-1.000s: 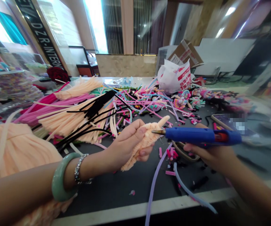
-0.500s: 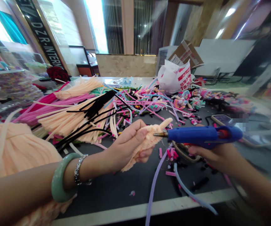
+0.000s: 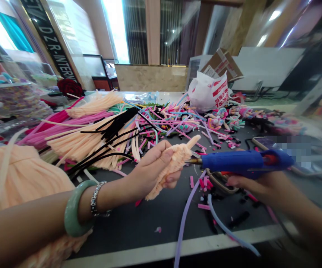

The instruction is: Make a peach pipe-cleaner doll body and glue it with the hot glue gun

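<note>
My left hand is closed around a peach piece made of coiled pipe cleaner, with one short end sticking up to the right. In my right hand is a blue hot glue gun, its nozzle pointing left. The metal tip is at the right side of the peach piece; whether it touches is hard to tell. Below the gun, a purple pipe cleaner and a pale blue pipe cleaner lie over the table's front edge, among small pink cut pieces.
Bundles of peach pipe cleaners and black pipe cleaners lie at the left. Behind are colourful finished figures and a white plastic bag. A phone rests at the right, and a larger peach bundle sits beside my left forearm.
The peach piece has turned slightly in my left hand, its short end shifting a little left and up. The glue gun has moved slightly to the right.
</note>
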`<state>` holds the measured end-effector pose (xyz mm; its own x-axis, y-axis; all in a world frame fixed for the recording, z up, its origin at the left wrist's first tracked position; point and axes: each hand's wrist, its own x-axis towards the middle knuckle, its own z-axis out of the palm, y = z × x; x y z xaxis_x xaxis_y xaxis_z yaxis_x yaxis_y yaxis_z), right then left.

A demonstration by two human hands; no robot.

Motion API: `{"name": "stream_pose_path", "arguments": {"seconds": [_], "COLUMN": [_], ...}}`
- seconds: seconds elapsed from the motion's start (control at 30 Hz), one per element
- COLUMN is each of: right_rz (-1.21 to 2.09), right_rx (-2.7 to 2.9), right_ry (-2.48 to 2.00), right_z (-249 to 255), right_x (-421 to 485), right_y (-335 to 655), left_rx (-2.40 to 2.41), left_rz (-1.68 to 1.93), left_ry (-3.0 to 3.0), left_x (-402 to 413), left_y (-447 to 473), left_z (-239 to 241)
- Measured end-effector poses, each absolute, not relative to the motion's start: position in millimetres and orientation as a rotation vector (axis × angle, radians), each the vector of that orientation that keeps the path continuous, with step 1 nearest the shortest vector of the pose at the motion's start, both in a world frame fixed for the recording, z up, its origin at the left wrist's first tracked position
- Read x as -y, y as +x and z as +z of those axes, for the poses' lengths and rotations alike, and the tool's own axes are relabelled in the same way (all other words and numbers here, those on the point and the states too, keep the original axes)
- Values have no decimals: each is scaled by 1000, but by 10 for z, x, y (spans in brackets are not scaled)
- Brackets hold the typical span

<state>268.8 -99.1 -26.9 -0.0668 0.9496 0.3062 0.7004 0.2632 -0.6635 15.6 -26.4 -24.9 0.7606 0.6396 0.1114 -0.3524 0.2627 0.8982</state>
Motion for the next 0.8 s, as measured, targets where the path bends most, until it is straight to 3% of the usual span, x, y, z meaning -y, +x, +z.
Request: {"name": "stream_pose_path", "arguments": {"seconds": [0.8], "right_rz": [161], "right_rx": [1900], "right_ry": [-1494], "right_z": [-235], "right_x": [922], "right_y": [2609], "left_rx": [-355], "left_rz": [666], "left_ry": [1103], "left_x": [304], "left_y": [166], "left_z": [-261]}}
